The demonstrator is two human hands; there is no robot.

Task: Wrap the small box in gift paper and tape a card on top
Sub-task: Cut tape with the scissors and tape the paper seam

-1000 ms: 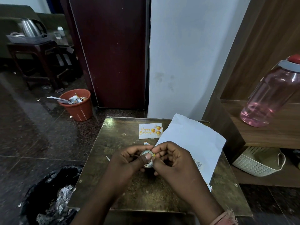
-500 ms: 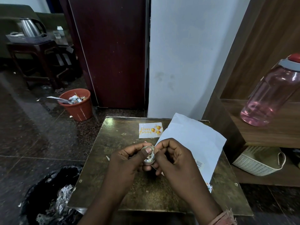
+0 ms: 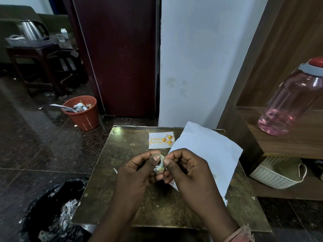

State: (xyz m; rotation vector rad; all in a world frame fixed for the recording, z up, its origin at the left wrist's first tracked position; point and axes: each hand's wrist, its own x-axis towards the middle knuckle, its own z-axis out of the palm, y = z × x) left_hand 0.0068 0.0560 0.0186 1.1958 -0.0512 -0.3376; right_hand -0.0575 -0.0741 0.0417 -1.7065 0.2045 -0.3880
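My left hand (image 3: pixel 138 173) and my right hand (image 3: pixel 185 170) meet above the middle of the small brass-coloured table (image 3: pixel 104 180). Between them is a small roll of clear tape (image 3: pixel 158 163). My left fingers and thumb curl round it, and my right thumb and fingers pinch at its rim. Gift paper (image 3: pixel 208 152) lies white side up at the table's right, its printed face showing at a lower edge. A "Happy Birthday" card (image 3: pixel 160 140) with gold balloons lies flat at the far middle. The small box is hidden from view.
A black-lined bin (image 3: pixel 52 212) with scraps stands at the table's near left. An orange bin (image 3: pixel 82 112) sits on the floor further back. On the right, a wooden shelf holds a pink bottle (image 3: pixel 290 100), with a white basket (image 3: pixel 277 173) below.
Both hands have lifted the tape roll slightly and turned it; my right fingers have shifted along its rim. Paper and card have not moved.
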